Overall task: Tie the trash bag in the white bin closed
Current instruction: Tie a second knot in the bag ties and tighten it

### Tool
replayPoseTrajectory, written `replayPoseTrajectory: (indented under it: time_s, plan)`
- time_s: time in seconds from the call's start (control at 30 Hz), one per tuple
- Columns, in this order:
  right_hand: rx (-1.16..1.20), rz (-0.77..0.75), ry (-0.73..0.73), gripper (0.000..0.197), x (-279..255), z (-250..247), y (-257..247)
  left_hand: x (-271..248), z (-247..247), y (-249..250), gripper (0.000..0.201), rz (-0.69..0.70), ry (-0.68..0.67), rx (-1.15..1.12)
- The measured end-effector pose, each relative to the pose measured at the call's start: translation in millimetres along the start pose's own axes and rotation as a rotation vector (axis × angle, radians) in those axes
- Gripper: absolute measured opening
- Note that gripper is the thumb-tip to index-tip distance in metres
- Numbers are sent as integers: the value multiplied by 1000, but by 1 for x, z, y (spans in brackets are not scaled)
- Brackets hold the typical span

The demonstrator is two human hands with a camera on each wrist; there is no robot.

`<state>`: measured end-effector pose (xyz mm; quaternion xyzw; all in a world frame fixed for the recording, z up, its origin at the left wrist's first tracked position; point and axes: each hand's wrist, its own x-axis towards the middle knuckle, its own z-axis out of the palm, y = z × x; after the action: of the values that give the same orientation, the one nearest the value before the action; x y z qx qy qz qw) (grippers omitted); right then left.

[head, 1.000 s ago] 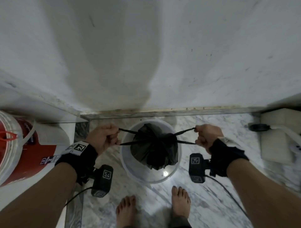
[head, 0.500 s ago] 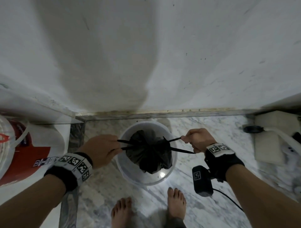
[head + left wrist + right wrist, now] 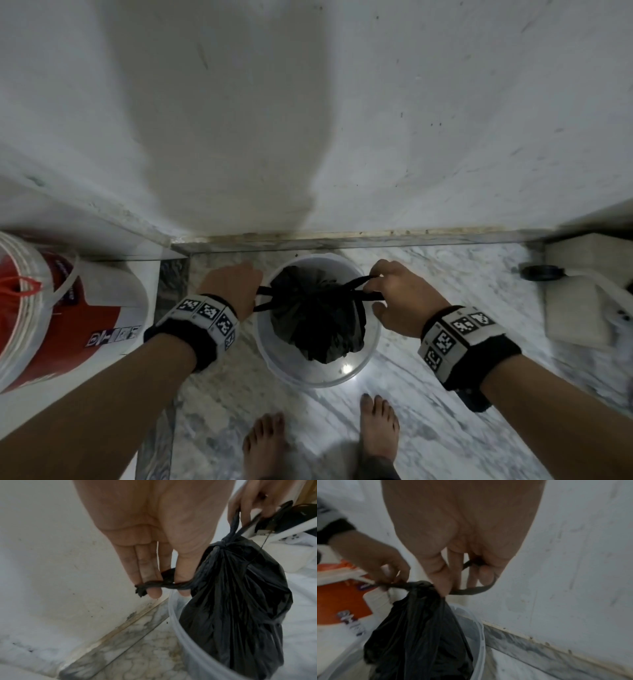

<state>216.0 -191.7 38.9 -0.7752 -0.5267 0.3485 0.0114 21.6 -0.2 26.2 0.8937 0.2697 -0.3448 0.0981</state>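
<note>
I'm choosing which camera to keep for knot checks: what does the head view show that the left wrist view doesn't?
Only the head view shows the red and white bucket and bare feet. Only the left wrist view shows the left hand fingertips pinching the twisted black tie end. Both show the gathered black plastic trash bag in the round white bin.

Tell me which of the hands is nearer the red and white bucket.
Left. The left hand pinches a bag strap just left of the white bin, on the side of the red and white bucket. The right hand grips the other strap across the bin.
</note>
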Motion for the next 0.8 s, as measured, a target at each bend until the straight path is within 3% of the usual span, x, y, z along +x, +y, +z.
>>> replayPoseTrajectory:
  time_s: [0.03, 0.13, 0.27, 0.33, 0.47, 0.53, 0.6, 0.63, 0.73, 0.8]
  plan:
    - [-48, 21, -5, 29, -1, 3, -2, 2, -3, 3, 14, -39, 30, -83]
    - [-131, 78, 97, 27, -2, 6, -2, 2, -11, 8, 31, -145, 65, -516]
    - [-166, -235, 253, 19, -4, 23, 1, 0, -15, 10, 20, -199, 57, -1138]
    - [-199, -316, 298, 19, -7, 26, -4, -4, -15, 13, 19, -234, 82, -1485]
    - [-216, -513, 488, 18, -12, 20, -17, -12, -15, 22, 18, -97, 123, -1623]
    - [-160, -624, 432, 19, -11, 19, -20, -16, -17, 25, 25, -36, 180, -1641]
    - [69, -496, 298, 20, -8, 20, -21, -19, -14, 25, 32, 11, 231, -1611]
    - [280, -306, 236, 21, -8, 15, -24, -22, -13, 26, 35, 32, 235, -1601]
    - [1306, 348, 62, 21, -7, 2, -33, -28, -11, 30, 34, 49, 185, -1700]
    - [1741, 482, 12, 19, -6, 0, -35, -31, -12, 36, 30, 64, 69, -1897]
